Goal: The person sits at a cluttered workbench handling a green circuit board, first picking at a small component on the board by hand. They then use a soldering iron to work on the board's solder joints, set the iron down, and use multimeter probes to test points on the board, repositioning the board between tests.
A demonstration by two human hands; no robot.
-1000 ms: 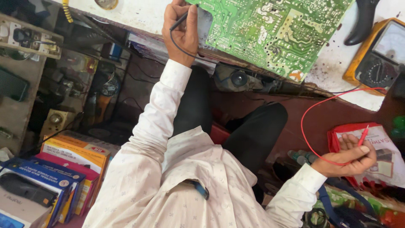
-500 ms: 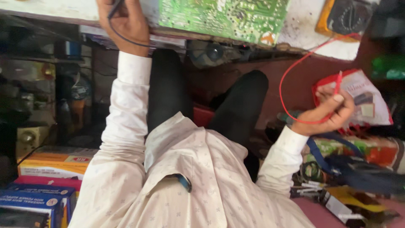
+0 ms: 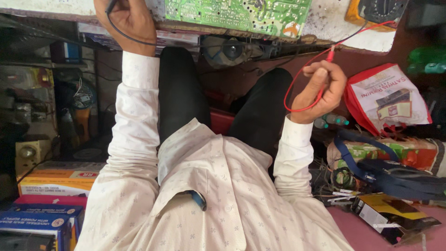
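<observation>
The red probe (image 3: pixel 329 55) is now rising toward the workbench edge (image 3: pixel 69 11), pinched with its red wire in the right hand (image 3: pixel 320 90), while the left hand (image 3: pixel 127 21) is staying closed on the black wire beside the green circuit board (image 3: pixel 241 14).

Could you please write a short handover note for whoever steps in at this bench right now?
Left hand is closed on the black lead, resting at the bench edge beside the green circuit board.
Right hand is raised off the bench, pinching the red probe; its red wire loops back to the yellow multimeter.
Done: both leads in hand.
Left: neither probe tip is seen touching the board.
</observation>
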